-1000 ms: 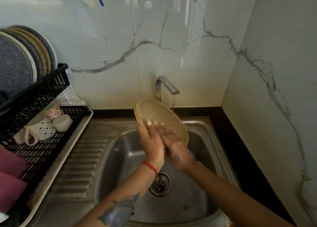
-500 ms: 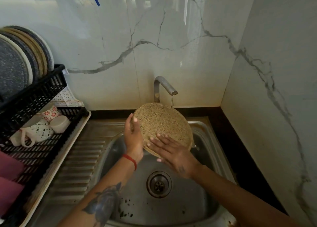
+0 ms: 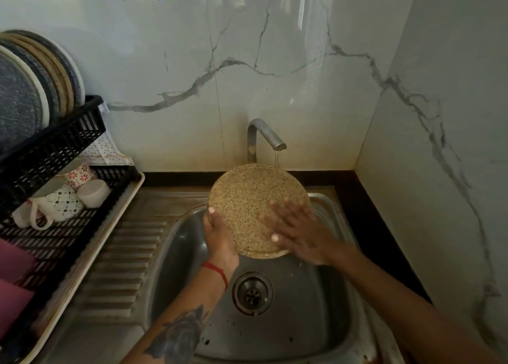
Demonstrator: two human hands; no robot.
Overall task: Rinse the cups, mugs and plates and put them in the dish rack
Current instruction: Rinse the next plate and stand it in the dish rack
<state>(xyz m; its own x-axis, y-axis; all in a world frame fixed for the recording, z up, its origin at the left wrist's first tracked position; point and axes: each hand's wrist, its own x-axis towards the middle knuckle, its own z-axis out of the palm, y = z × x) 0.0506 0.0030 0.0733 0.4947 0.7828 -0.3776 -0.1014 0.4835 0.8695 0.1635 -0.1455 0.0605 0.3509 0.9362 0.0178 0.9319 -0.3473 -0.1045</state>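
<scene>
Plate [image 3: 254, 204]: speckled tan plate, being held over the sink [image 3: 324, 325], its top edge sitting just under the tap [image 3: 265, 138] spout.
Head view, water: a thin stream is falling from the spout onto the plate's upper right rim, so by my reading the plate is being kept there for rinsing.
Head view, left hand [image 3: 220, 237]: it is gripping the plate's lower left rim, thumb lying over the near face and the fingers hidden behind; this grip is clamped on the plate and seems to be carrying its weight.
Head view, right hand [image 3: 298, 230]: fingers are spread nearly straight and are pressing flat on the plate's lower right face, a little blurred; this grip is apart, not clasping, and it looks to me like a rubbing hand, not a holding one.
Head view, orientation: the plate is tilting, its speckled face turning up towards the wearer and its top edge leaning towards the wall; being round, it has no long axis to speak of. The tilt probably lets the water run down the face towards the drain [image 3: 252, 293].
Head view, dish rack [image 3: 55, 143]: it is standing on the draining bench to the left, well apart from the plate, and is carrying upright plates [image 3: 41, 74] in its upper tier and mugs [image 3: 59, 202] lying below.
Head view, progress: judging by the filled rack, the job is well along, and this plate is not yet racked.
</scene>
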